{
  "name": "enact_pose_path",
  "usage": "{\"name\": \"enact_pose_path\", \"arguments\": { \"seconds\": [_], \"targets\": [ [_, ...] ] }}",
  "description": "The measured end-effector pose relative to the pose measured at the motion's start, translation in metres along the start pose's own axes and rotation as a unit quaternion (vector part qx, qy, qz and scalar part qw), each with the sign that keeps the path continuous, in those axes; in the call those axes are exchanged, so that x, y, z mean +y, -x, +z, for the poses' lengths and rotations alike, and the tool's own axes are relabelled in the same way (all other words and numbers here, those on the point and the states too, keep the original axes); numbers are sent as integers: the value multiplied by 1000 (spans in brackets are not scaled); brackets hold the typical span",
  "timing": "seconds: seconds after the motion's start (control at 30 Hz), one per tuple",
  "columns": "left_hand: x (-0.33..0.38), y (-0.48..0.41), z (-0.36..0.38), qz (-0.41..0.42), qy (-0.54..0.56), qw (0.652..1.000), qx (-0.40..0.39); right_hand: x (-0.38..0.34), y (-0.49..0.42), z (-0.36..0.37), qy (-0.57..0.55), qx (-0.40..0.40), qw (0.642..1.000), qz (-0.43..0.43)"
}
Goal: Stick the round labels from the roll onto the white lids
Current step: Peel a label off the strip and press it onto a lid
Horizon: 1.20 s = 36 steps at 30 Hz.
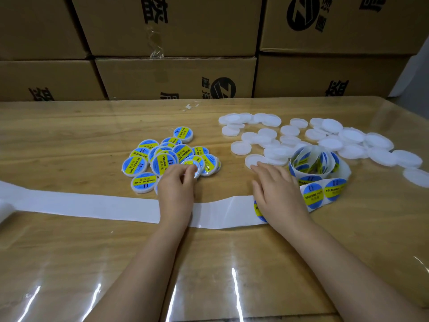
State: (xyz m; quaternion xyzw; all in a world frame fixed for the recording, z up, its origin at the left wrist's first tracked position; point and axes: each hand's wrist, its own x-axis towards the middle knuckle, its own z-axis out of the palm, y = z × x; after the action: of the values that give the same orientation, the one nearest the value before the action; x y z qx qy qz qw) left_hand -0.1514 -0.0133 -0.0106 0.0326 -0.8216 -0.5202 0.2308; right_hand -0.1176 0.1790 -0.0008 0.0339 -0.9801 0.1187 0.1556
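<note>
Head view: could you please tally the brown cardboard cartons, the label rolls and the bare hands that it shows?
Brown cardboard cartons: 6
Roll of round blue-and-yellow labels: 1
Bare hands: 2, left hand and right hand
Total: 9

The light is bright and even, with soft shadows. White glare streaks the near table [220, 263]. The far boxes [176, 75] curve at the edges.

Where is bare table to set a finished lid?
Bare wooden table: left of the blue-and-yellow labelled lid pile and nearside of the white backing strip. Crowded: the plain white lids and label roll at right.
</note>
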Motion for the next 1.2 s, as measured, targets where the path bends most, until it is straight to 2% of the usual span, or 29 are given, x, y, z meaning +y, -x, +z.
{"name": "enact_pose_path", "arguments": {
  "seconds": [0.1, 0.2, 0.27, 0.33, 0.57, 0.73, 0.77, 0.83, 0.9, 1.07, 1.2],
  "targets": [
    [14, 12, 5, 91, 3, 991, -99, 7, -4, 8, 42, -62, 997, 24],
    [24, 31, 16, 187, -23, 948, -256, 8, -6, 10, 43, -70, 996, 18],
    [24, 38, 22, 237, -67, 923, -295, 9, -6, 13, 49, -78, 996, 5],
    [22, 40, 23, 270, -96, 914, -288, 10, -6, 15, 52, -85, 995, 1],
    [26, 38, 18, 260, -67, 914, -303, 7, -7, 10, 40, -14, 999, 24],
    [23, 32, 9, 240, -69, 917, -312, 4, -5, 3, -8, 154, 988, 28],
    [23, 32, 7, 230, -68, 921, -306, 5, -5, 4, -1, 139, 990, 34],
    [25, 33, 6, 223, -72, 926, -295, 8, -5, 9, 24, 27, 998, 45],
    [27, 34, 5, 237, -86, 927, -279, 14, -5, 15, 34, -43, 997, 50],
    [29, 33, 4, 313, -154, 918, -190, 13, -8, 17, 22, -6, 999, 49],
    [23, 26, 6, 346, -223, 894, -179, 13, -7, 15, 26, 16, 999, 43]
  ]
}}
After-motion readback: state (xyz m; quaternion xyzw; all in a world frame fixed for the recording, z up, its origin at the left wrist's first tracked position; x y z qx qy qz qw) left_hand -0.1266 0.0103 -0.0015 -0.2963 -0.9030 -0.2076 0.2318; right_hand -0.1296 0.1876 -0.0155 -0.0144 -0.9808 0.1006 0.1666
